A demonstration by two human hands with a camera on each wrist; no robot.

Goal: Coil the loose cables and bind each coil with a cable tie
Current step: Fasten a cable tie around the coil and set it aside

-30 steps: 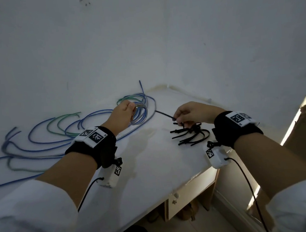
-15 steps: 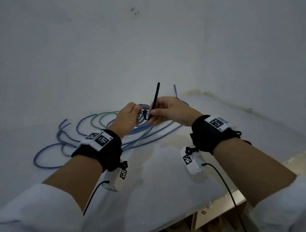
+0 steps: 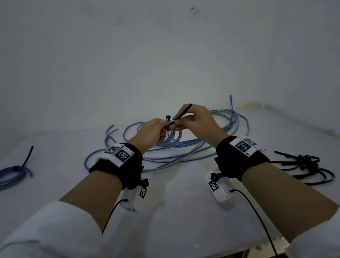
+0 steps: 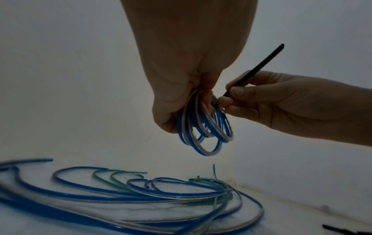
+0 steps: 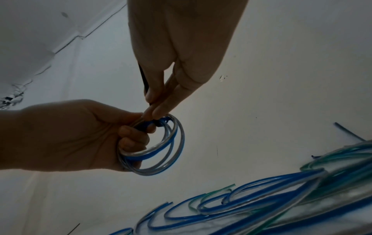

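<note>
**Tying a coil above the table**

Over the white table (image 3: pixel 172 220) and loose cables (image 3: pixel 187 148), the left hand (image 3: pixel 149 132) is gripping a small coil (image 4: pixel 203 132); the right hand (image 3: pixel 197 120) is pinching a black tie (image 4: pixel 255 70). Next, likely threading its tip through its head

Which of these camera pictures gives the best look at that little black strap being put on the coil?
The left wrist view: the cable tie juts out from the right hand in clear outline beside the coil. The head view shows it small, between both hands. The right wrist view shows only a dark sliver behind the fingers.
</note>
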